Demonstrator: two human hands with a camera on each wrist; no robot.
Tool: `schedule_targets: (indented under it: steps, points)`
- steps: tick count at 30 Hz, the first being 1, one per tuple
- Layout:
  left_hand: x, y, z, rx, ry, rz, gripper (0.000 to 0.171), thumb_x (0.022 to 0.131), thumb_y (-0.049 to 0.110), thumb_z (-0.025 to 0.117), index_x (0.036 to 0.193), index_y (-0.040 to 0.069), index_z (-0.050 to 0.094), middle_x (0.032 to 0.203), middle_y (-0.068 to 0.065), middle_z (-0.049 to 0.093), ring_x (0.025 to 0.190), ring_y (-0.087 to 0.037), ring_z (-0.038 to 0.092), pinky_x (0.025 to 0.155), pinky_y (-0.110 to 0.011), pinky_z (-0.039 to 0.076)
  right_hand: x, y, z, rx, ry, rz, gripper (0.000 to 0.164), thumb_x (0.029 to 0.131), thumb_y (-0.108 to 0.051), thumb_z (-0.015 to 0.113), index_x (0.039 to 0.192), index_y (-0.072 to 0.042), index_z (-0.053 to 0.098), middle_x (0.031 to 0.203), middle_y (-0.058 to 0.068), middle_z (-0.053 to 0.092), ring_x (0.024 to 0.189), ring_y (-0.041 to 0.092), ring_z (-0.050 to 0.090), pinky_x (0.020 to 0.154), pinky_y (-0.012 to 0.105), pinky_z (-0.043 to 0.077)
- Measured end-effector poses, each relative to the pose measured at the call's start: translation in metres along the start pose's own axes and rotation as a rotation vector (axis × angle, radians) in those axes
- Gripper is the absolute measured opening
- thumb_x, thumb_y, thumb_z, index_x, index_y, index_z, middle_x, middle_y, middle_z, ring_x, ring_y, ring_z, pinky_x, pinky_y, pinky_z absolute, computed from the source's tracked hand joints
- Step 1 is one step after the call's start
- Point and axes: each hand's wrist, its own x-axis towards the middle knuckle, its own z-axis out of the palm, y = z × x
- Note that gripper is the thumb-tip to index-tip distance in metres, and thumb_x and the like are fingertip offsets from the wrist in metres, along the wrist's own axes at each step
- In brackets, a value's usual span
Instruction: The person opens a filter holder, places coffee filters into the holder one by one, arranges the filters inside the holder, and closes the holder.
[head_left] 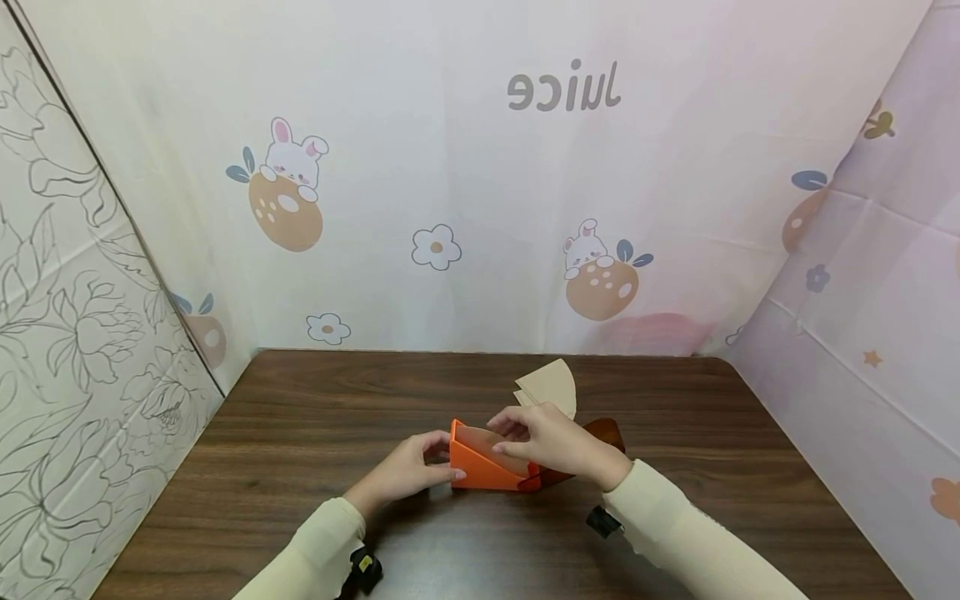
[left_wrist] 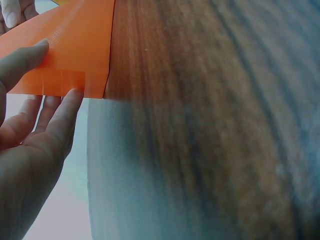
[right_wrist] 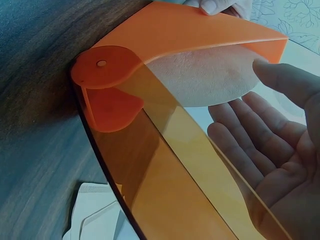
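Observation:
An orange box (head_left: pixel 487 462) with a slanted open top stands on the table. Coffee filter papers (right_wrist: pixel 205 75) sit inside it, their rounded edge rising above the wall. My left hand (head_left: pixel 416 462) grips the box's tall end, thumb on the near side wall and fingers against the end wall (left_wrist: pixel 60 82). My right hand (head_left: pixel 543 437) is over the box, its thumb and fingertips spread at the rim of the papers. A see-through amber lid (right_wrist: pixel 165 180), hinged at the box's low end, is swung back beneath the right wrist.
More filter papers (head_left: pixel 551 387) lie on the dark wooden table (head_left: pixel 337 400) behind the right hand. A printed curtain (head_left: pixel 450 167) hangs along the table's back edge, with patterned cloth on both sides. Each wrist carries a small black camera (head_left: pixel 366 569).

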Motion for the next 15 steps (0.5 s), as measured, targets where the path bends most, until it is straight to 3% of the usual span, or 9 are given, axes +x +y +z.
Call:
schedule_targets:
  steps: [9,15]
  points:
    - [0.000,0.002,0.001,-0.004,0.011,-0.011,0.039,0.090,0.020,0.077,0.125,0.009,0.064,0.115,0.000,0.068,0.108,-0.020,0.062,0.093,-0.041,0.051,-0.001,-0.003,-0.004,-0.008,-0.013,0.035,0.029,0.091,-0.020,0.077,0.116,-0.009,0.070,0.100,-0.002,0.072,0.088,0.008,0.067,0.079,0.024,0.055]
    - [0.000,0.002,0.000,-0.002,0.007,-0.010,0.039,0.091,0.020,0.077,0.126,0.009,0.064,0.115,0.000,0.068,0.108,-0.020,0.063,0.091,-0.035,0.052,-0.003,-0.004,-0.011,-0.028,0.010,-0.001,0.029,0.090,-0.019,0.077,0.116,-0.006,0.070,0.103,0.001,0.072,0.088,0.008,0.067,0.079,0.028,0.056]
